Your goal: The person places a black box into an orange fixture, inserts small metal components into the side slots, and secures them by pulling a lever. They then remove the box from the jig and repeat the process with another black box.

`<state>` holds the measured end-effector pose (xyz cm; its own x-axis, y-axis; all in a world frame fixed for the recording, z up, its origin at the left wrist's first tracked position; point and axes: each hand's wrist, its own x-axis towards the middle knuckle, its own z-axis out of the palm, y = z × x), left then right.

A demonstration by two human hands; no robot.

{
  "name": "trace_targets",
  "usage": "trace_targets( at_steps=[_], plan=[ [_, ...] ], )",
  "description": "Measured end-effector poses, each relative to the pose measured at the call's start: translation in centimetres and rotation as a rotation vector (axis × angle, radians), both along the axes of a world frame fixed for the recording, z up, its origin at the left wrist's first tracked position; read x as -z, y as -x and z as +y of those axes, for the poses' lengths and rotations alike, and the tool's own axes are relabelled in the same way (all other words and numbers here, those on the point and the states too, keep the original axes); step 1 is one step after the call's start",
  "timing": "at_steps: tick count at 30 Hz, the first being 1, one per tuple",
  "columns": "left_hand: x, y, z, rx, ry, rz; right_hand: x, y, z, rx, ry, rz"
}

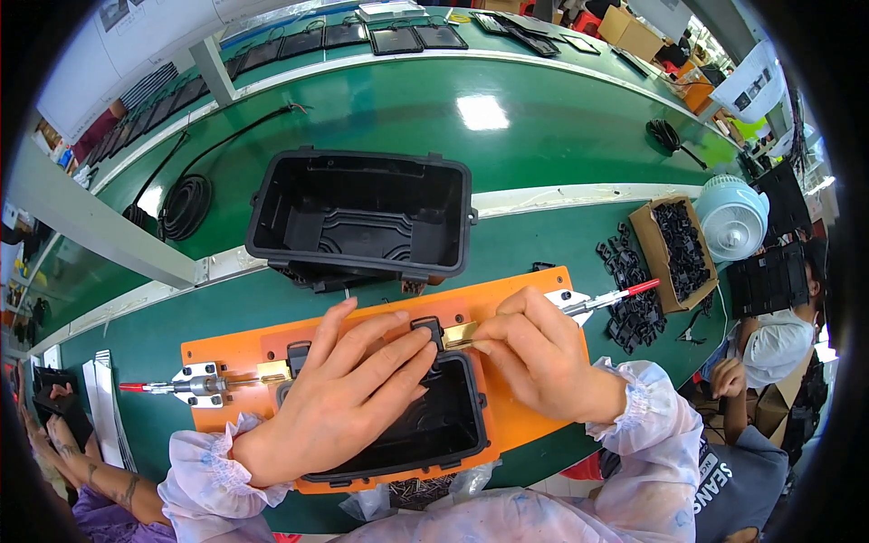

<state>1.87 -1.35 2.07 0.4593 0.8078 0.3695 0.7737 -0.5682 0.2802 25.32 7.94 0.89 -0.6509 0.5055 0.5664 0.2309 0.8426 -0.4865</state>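
Observation:
A black plastic box [444, 407] sits in an orange fixture board [534, 425] in front of me. My left hand [348, 389] reaches across the box with its fingers spread. Its fingertips touch a small black latch [427, 328] at the box's far rim. Just right of that latch is a brass block [459, 335]. My right hand [534, 353] is pinched at the block's right end; whatever lies between thumb and finger is mostly hidden. Another brass block [272, 371] stands by the box's far left corner.
Red-handled toggle clamps flank the board, left [172, 386] and right [611, 299]. Behind it stands a larger black box [362, 213]. To the right are loose black clips [625, 281], a carton [656, 258] of them and a pale blue fan [731, 222]. Co-workers sit at both sides.

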Motion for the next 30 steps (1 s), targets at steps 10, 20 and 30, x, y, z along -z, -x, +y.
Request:
trace_targets(
  at_steps=[10, 20, 30],
  plan=[
    [0.0, 0.0, -0.1, -0.009, 0.006, 0.001, -3.8, -0.4, 1.4, -0.132, -0.024, -0.344],
    [-0.1, 0.0, 0.0, -0.005, 0.015, -0.002, -0.9, -0.3, 0.5, -0.077, 0.068, -0.158],
    [-0.1, 0.1, -0.1, -0.013, 0.019, 0.008, -0.8, -0.2, 0.2, -0.038, 0.085, -0.051]
  ],
)
